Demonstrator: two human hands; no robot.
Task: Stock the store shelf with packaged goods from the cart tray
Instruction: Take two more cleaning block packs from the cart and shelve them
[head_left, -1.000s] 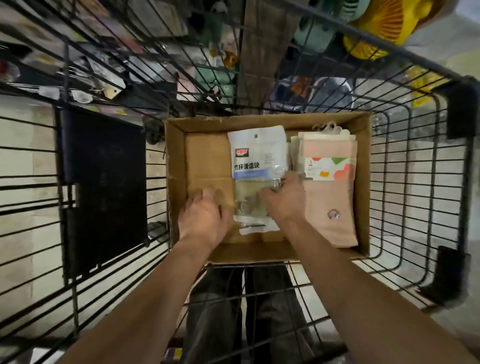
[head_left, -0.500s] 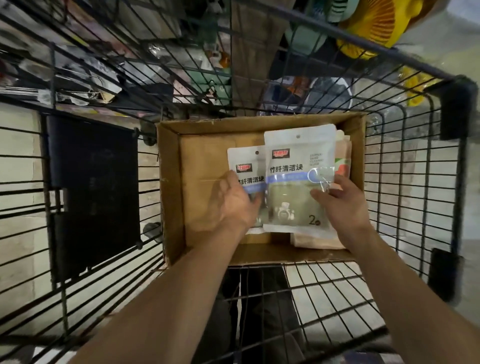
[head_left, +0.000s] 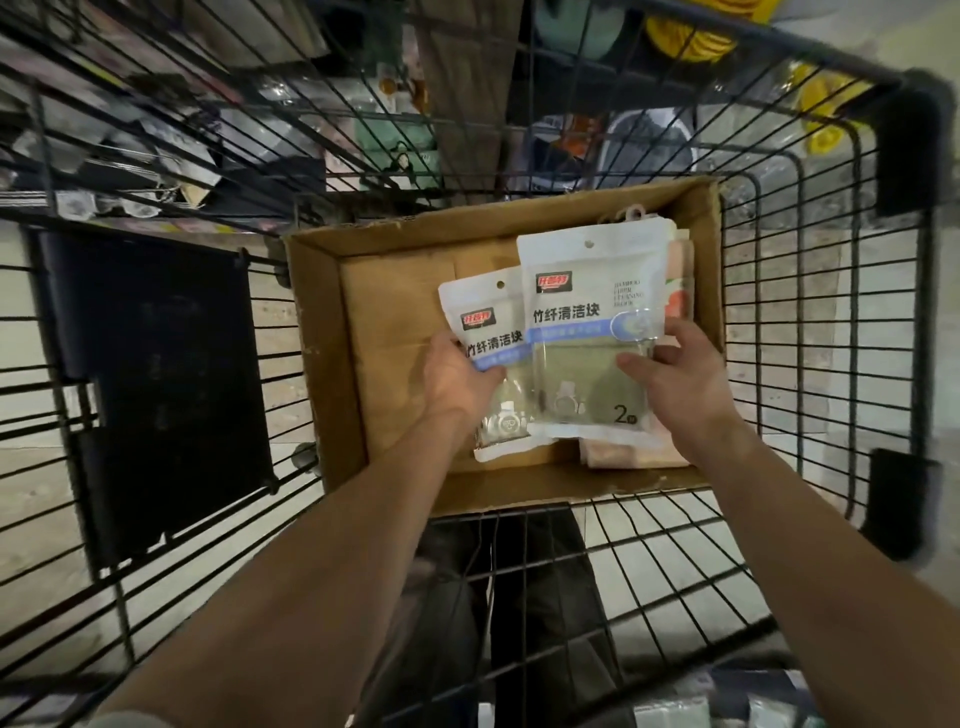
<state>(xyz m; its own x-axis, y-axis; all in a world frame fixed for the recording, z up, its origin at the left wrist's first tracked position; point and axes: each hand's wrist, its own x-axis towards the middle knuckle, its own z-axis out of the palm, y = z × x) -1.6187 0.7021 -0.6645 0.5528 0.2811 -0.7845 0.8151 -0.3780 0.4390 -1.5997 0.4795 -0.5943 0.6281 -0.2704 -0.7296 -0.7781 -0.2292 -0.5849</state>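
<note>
Lifted clear of the stack a second ago, two pouches of bamboo fibre cleaning blocks now sit higher above the cardboard tray (head_left: 322, 364), one in each hand. Right hand (head_left: 675, 379) has its fingers clamped on the right edge of the larger-looking pouch (head_left: 592, 332), thumb on its clear front; left hand (head_left: 457, 379) grips the second pouch (head_left: 488, 332) at its left edge, thumb across the blue band. Both white packs carry a red logo, the characters 竹纤清洁块 and a hang hole at the top; the right one also reads "BAMBOO FIBER CLEANING BLOCK" in small type, partly blurred, and "2" near its lower corner. Green pads and a metal ring show through the clear windows. Pink packaged cloths (head_left: 680, 296) lie along the tray's right wall, mostly hidden behind the raised pouch. The tray rests in a black wire shopping cart (head_left: 810, 332), against its far right corner. Beyond the wire, blurred store shelves (head_left: 156, 130) hold assorted goods, including yellow items (head_left: 691, 36) at upper right.
</note>
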